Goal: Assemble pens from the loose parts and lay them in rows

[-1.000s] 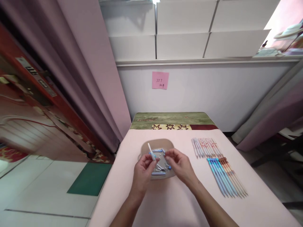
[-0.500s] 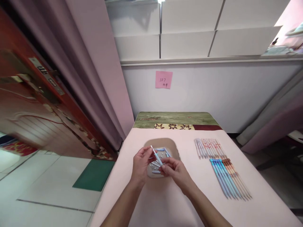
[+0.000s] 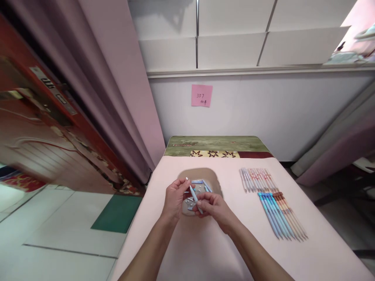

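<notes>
A light blue pen slants between my two hands over a beige plastic bin. My left hand pinches its upper end, where a small white piece shows at the fingertips. Lower down, my right hand grips the pen's barrel between thumb and fingers. Beneath them, the bin holds several blue pen barrels and small white parts. My fingers cover part of its contents, and whether the white piece is joined to the barrel is unclear.
Right of the bin, a row of clear and reddish patterned pens lies on the pink-white tabletop. Nearer me is a row of blue and brown pens. A wall with a pink note stands behind the table; a red door is at left.
My right hand has shifted slightly along the pen, whose lower end now shows beyond the fingers. My left hand keeps its pinch at the top. The view has tilted slightly.
</notes>
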Action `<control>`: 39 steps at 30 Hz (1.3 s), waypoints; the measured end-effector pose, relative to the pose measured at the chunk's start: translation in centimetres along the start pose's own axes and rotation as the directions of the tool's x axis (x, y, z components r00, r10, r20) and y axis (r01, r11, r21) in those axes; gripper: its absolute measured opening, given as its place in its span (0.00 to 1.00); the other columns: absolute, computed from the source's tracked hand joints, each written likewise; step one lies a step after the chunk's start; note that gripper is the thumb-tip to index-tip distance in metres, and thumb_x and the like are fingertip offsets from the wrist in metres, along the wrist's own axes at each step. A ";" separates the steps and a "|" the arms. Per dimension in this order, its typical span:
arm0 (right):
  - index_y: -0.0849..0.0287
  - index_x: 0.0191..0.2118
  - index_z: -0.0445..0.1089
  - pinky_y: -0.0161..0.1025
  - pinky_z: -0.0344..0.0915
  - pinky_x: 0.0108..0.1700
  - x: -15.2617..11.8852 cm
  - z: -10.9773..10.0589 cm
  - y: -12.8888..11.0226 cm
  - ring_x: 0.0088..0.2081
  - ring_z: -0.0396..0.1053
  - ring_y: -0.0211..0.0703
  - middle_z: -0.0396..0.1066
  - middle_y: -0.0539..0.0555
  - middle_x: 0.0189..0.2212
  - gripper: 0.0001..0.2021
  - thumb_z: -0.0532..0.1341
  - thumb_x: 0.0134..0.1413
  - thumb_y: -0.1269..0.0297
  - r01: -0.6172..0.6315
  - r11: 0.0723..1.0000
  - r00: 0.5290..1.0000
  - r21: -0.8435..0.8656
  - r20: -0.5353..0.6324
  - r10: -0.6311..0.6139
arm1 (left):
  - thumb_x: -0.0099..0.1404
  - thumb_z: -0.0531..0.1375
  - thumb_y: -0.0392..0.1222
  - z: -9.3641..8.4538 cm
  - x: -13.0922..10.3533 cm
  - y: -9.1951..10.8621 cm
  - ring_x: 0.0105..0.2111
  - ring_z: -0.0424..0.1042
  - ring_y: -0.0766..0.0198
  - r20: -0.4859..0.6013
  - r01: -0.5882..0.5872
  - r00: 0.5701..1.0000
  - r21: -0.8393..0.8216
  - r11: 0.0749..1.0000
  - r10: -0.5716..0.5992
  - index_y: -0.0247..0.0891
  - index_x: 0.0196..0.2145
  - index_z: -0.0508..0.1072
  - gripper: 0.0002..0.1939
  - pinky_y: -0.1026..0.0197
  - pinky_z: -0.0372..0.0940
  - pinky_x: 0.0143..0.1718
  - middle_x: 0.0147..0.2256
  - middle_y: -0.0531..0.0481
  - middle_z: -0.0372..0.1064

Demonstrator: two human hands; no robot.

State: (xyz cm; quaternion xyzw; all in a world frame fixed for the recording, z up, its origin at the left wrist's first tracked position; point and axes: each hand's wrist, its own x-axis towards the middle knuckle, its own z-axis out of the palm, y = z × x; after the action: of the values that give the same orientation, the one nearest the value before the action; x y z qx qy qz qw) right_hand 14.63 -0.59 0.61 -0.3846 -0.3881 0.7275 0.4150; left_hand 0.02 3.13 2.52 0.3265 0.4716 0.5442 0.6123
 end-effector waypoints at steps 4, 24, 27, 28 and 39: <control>0.62 0.36 0.71 0.35 0.64 0.31 -0.2 0.3 -0.2 0.25 0.69 0.36 0.76 0.54 0.27 0.17 0.69 0.43 0.55 -0.007 1.000 1.000 0.025 0.002 0.007 | 0.52 0.66 0.44 0.0 0.0 0.1 0.23 0.68 0.67 0.006 0.018 1.000 -0.011 1.000 -0.018 0.33 0.30 0.70 0.13 0.64 0.66 0.25 0.24 0.50 0.71; 0.62 0.37 0.71 0.34 0.65 0.31 0.1 0.6 -0.6 0.26 0.69 0.36 0.75 0.53 0.27 0.18 0.69 0.43 0.55 -0.052 0.987 0.999 0.151 0.005 0.052 | 0.49 0.68 0.43 0.3 1.1 0.2 0.22 0.69 0.66 0.012 0.145 0.989 -0.047 0.988 -0.145 0.35 0.29 0.71 0.13 0.65 0.64 0.24 0.23 0.50 0.72; 0.62 0.36 0.70 0.35 0.65 0.32 0.1 0.7 -0.6 0.26 0.69 0.36 0.75 0.53 0.27 0.18 0.69 0.43 0.55 -0.048 0.989 0.999 0.138 -0.006 0.049 | 0.48 0.68 0.42 0.2 1.3 0.4 0.21 0.68 0.67 0.010 0.156 0.988 -0.037 0.987 -0.156 0.34 0.28 0.71 0.12 0.64 0.64 0.23 0.23 0.50 0.72; 0.62 0.36 0.70 0.35 0.65 0.32 0.1 0.7 -0.7 0.26 0.69 0.36 0.75 0.53 0.27 0.18 0.69 0.42 0.55 -0.046 0.990 0.999 0.136 -0.005 0.047 | 0.48 0.67 0.42 0.3 1.3 0.5 0.20 0.68 0.67 0.010 0.154 0.988 -0.030 0.988 -0.154 0.34 0.28 0.70 0.12 0.64 0.64 0.23 0.22 0.50 0.72; 0.62 0.32 0.69 0.32 0.61 0.28 0.1 0.9 -0.7 0.23 0.66 0.34 0.74 0.52 0.26 0.18 0.70 0.40 0.54 -0.068 0.987 0.998 0.145 -0.003 0.069 | 0.49 0.66 0.40 0.2 1.7 -0.4 0.19 0.68 0.66 0.015 0.170 0.985 0.013 0.985 -0.170 0.34 0.34 0.70 0.15 0.66 0.62 0.22 0.21 0.49 0.72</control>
State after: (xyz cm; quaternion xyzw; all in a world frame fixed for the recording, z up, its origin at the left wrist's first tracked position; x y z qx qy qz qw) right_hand 14.04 -0.48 1.53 -0.3694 -0.3191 0.7661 0.4180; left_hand 0.30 4.71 1.82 0.2930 0.4960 0.4844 0.6584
